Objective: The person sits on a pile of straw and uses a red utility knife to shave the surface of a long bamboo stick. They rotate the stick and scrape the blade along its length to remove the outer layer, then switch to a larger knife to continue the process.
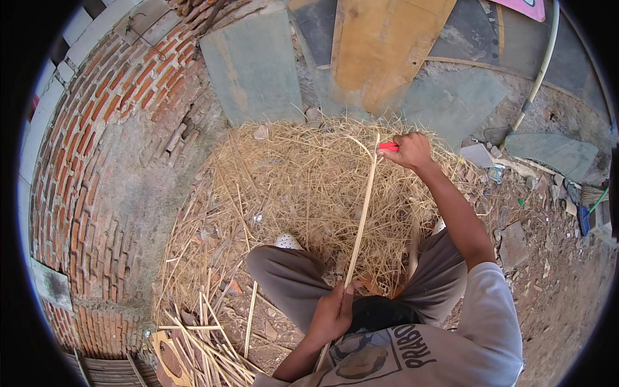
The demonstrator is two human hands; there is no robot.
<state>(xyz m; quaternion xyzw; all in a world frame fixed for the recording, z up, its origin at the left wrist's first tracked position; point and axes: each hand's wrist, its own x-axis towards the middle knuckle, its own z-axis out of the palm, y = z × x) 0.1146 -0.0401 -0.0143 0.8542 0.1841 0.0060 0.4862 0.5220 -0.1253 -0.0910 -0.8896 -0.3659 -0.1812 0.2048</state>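
A long pale bamboo strip [365,216] slants up and away from my lap. My left hand [333,312] is closed around its near part, close to my belly. Out at the far end, my right hand [412,153] grips a red-handled knife [388,147] held against the strip's right side. The blade is too small to make out. A thin shaving [359,144] curls off to the left of the strip there. Below both hands, a thick layer of straw-coloured shavings [290,174] covers the ground in front of my bent knees.
Several loose bamboo strips [216,345] lie in a pile at the lower left. A worn brick wall [97,187] runs along the left. Grey boards [255,71] and a brown board [387,51] lean at the back. Rubble [516,245] lies on the dirt at right.
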